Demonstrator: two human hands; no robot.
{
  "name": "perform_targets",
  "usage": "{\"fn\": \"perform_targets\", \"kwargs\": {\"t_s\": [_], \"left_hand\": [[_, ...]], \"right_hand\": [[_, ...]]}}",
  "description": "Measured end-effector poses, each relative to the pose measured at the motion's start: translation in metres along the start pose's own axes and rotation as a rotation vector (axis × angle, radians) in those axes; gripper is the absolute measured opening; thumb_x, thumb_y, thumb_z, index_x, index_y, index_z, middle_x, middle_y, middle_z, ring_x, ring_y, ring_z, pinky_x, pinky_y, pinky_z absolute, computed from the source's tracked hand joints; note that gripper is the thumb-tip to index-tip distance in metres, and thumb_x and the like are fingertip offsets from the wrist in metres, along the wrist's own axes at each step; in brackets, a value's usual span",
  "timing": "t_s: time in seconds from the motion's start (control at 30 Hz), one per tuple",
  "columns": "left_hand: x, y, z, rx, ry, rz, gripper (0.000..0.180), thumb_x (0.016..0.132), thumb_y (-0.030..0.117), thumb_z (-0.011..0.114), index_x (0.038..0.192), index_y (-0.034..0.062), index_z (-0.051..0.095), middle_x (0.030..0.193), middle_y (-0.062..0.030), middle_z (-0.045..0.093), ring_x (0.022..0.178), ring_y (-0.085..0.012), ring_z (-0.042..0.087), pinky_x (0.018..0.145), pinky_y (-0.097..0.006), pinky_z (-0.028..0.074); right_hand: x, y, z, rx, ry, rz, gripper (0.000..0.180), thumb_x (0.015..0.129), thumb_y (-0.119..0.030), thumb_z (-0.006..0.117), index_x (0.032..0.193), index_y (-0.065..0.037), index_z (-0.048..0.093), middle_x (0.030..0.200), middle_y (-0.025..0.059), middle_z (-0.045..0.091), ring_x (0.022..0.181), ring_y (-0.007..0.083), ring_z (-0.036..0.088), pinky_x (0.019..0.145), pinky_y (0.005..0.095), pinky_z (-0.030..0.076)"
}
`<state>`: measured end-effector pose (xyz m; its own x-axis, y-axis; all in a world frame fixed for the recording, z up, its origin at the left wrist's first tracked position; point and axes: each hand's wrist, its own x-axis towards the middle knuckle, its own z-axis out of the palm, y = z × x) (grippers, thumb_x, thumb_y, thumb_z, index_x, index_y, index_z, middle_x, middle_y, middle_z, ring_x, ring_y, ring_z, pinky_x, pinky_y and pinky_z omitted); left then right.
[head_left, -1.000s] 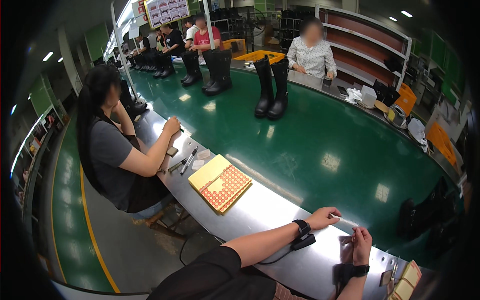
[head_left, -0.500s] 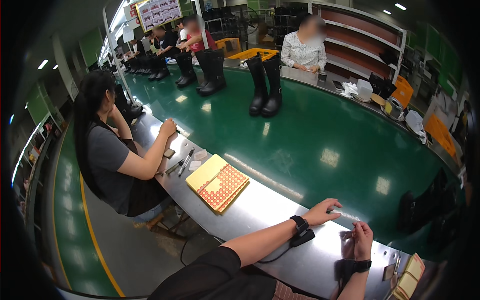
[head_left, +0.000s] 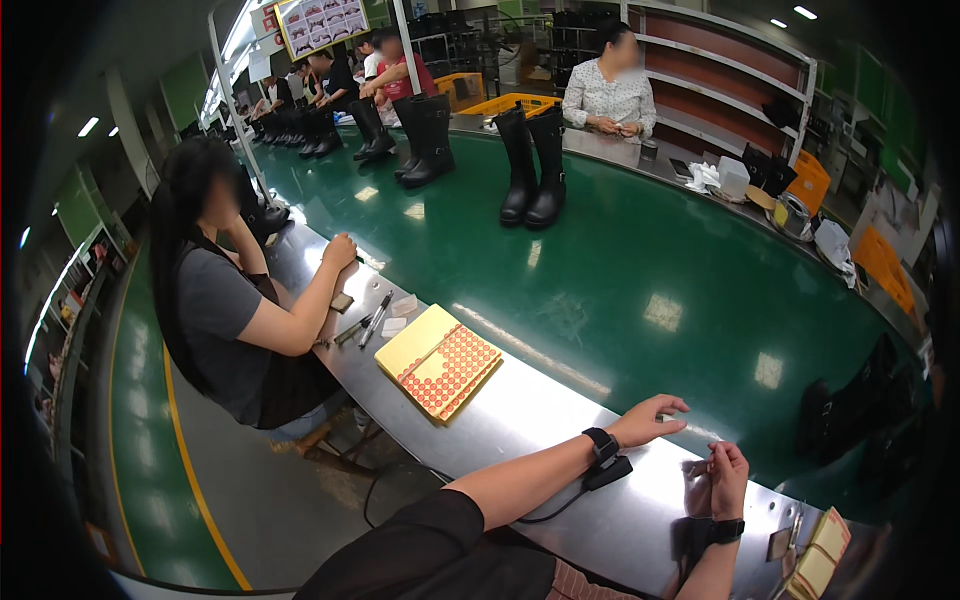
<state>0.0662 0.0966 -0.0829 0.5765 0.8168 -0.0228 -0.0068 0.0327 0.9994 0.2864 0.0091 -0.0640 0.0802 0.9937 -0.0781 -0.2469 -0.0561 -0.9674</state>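
Observation:
My left hand (head_left: pixel 648 420) rests at the inner edge of the metal tabletop (head_left: pixel 540 420), beside the green belt surface (head_left: pixel 580 290). Its fingers are loosely bent and apart, with nothing seen in them. To its right, my right hand (head_left: pixel 728 474) is raised a little over the metal, fingers curled together. Whether anything small lies inside them is hidden. Both wrists wear black bands, and a dark box with a cable (head_left: pixel 608 474) hangs at the left one. Left of my hands lies a yellow stack with a red-patterned cover (head_left: pixel 440 365).
A pair of black boots (head_left: pixel 535 170) stands on the belt, with more boots (head_left: pixel 425 140) farther left. Dark boots (head_left: pixel 850 405) are at the right. A person (head_left: pixel 235 290) sits to my left; another (head_left: pixel 610 95) sits across. Pens (head_left: pixel 375 318) and a yellow pad (head_left: pixel 820 560) lie on the metal.
The person on my left has turned the head toward the belt. The person across has raised the head slightly. My hands have hardly moved; the view has shifted slightly.

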Motion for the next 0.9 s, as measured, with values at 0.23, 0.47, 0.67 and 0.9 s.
{"fn": "perform_targets", "kwargs": {"t_s": [0.23, 0.47, 0.67, 0.9], "left_hand": [[-0.002, 0.011, -0.004, -0.037, 0.028, 0.085, 0.051, 0.085, 0.032, 0.068, 0.128, 0.0129, 0.050, 0.149, -0.0096, 0.028, 0.133, -0.0256, 0.035, 0.108, -0.043, 0.030], [-0.002, 0.018, -0.002, 0.004, 0.010, 0.098, 0.059, 0.084, 0.034, 0.068, 0.134, 0.0147, 0.044, 0.152, -0.0087, 0.021, 0.136, -0.0269, 0.032, 0.108, -0.043, 0.030], [-0.016, 0.024, 0.008, 0.166, -0.034, 0.033, 0.067, 0.083, 0.038, 0.068, 0.138, 0.0102, 0.040, 0.151, -0.0154, 0.020, 0.128, -0.0277, 0.042, 0.101, -0.040, 0.039], [-0.001, -0.008, -0.002, 0.013, 0.018, 0.074, 0.074, 0.079, 0.042, 0.072, 0.137, 0.0085, 0.042, 0.152, -0.0214, 0.015, 0.112, -0.0285, 0.056, 0.094, -0.036, 0.046]], "right_hand": [[0.006, -0.001, 0.005, -0.050, 0.018, -0.002, 0.016, 0.095, -0.013, 0.054, 0.094, 0.001, 0.062, 0.070, -0.0016, 0.055, 0.062, 0.0046, 0.048, 0.059, 0.0200, 0.044], [0.006, -0.003, 0.003, -0.023, 0.009, 0.008, 0.018, 0.095, -0.014, 0.054, 0.095, 0.002, 0.062, 0.069, -0.0001, 0.054, 0.059, 0.0074, 0.050, 0.056, 0.0235, 0.047], [-0.005, -0.002, 0.003, -0.013, 0.016, 0.014, 0.017, 0.095, -0.014, 0.054, 0.095, 0.001, 0.062, 0.069, -0.0012, 0.054, 0.059, 0.0063, 0.048, 0.056, 0.0216, 0.045], [0.001, -0.001, 0.005, -0.097, 0.044, 0.068, 0.016, 0.094, -0.013, 0.057, 0.097, 0.002, 0.063, 0.068, -0.0050, 0.051, 0.060, 0.0018, 0.042, 0.054, 0.0167, 0.033]]}}
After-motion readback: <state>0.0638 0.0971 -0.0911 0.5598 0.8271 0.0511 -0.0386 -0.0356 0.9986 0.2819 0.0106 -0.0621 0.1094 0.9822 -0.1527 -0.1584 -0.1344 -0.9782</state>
